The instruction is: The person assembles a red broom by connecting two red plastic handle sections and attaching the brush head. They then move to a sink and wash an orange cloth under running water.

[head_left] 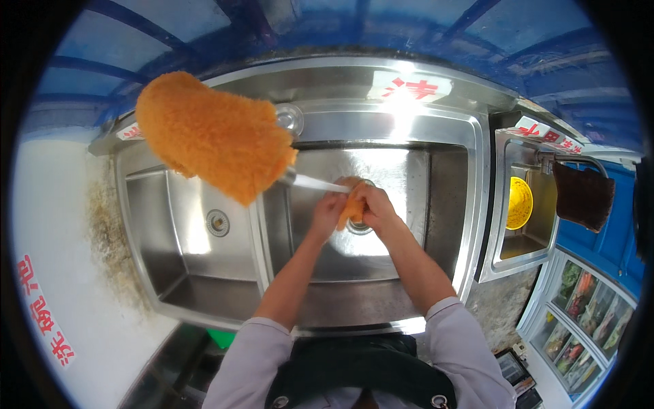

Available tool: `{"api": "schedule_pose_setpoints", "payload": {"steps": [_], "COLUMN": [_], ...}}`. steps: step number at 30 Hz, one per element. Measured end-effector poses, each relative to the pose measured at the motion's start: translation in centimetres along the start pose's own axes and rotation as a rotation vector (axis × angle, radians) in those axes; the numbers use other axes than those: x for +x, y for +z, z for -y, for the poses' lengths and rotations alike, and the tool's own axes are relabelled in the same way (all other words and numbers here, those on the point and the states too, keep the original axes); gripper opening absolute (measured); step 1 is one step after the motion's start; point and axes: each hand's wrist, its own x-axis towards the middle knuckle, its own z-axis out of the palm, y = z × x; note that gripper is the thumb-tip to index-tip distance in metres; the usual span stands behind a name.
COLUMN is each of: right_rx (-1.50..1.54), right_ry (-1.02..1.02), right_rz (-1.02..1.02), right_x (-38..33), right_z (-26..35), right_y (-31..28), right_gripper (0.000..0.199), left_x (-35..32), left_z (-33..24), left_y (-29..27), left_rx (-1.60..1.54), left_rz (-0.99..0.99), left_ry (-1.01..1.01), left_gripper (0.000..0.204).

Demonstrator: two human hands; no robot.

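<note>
My left hand (pixel 328 213) and my right hand (pixel 377 207) are close together over the middle sink basin (pixel 402 266). Both are closed on a small orange cloth (pixel 352 208), bunched between them and hanging down a little. A white stream of water (pixel 319 184) runs onto the hands and cloth from a metal spout (pixel 289 176). A thick, fluffy orange cover (pixel 208 129) hides most of the tap behind that spout. Beneath the cloth, part of the basin's drain (pixel 361 228) shows.
At left is a second steel basin (pixel 163 218) with a round drain (pixel 217 223). To the right, a smaller sink (pixel 521 247) holds a yellow round container (pixel 519 203). A dark brown cloth (pixel 583 195) hangs by it. Further right stands a glass-door cabinet (pixel 579 320) with vegetables.
</note>
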Motion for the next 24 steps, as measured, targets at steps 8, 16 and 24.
{"api": "schedule_pose_setpoints", "payload": {"steps": [8,16,24], "right_rx": [-1.625,-0.051,-1.822], "right_ry": [-0.934,-0.134,-0.608], "right_rz": [0.247,-0.151,0.325], "right_x": [-3.5,-2.1,-3.0], "right_z": [1.6,0.2,3.3], "right_y": [0.3,3.6,-2.4], "right_gripper": [0.033,0.042,0.034], "left_x": [1.2,0.1,2.4], "left_z": [-6.4,-6.4,-8.9], "left_y": [-2.4,-1.1,-2.8], "left_rx": [-0.212,-0.09,0.084], "left_rz": [0.17,0.089,0.218], "left_ry": [-0.396,-0.202,-0.545], "left_gripper": [0.031,0.032,0.036]}}
